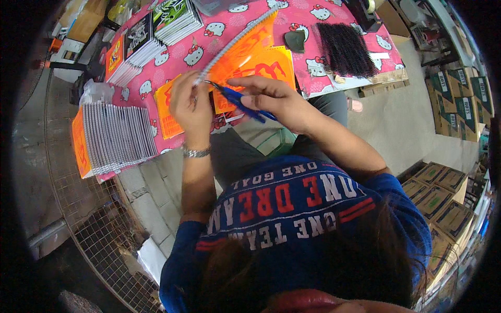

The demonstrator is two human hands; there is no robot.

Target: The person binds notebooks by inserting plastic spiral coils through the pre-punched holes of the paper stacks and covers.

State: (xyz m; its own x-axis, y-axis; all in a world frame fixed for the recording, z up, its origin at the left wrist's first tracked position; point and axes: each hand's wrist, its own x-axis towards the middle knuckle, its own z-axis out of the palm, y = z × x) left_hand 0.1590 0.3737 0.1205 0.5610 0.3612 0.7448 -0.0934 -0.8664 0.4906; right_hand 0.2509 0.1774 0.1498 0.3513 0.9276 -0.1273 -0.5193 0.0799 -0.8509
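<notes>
My left hand (190, 107) is closed on the lower end of an orange-covered spiral notebook (253, 44), which is tilted up over the table with its coil edge to the left. In my right hand (279, 101) is a pair of blue-handled pliers (237, 99). Their jaws meet the end of the coil, right beside my left fingers. Beneath lie loose orange covers or booklets (271, 65), partly hidden by my hands and the raised notebook. Another orange piece (166, 107) lies left of my left hand.
A row of stacked spiral notebooks (120, 133) stands at the table's left edge, with more notebook stacks (177, 23) farther back. Black plastic coils (344, 49) are piled at the right, near a dark piece (295, 40). The table has a pink patterned cover (201, 39). Cartons (454, 101) stand on the right.
</notes>
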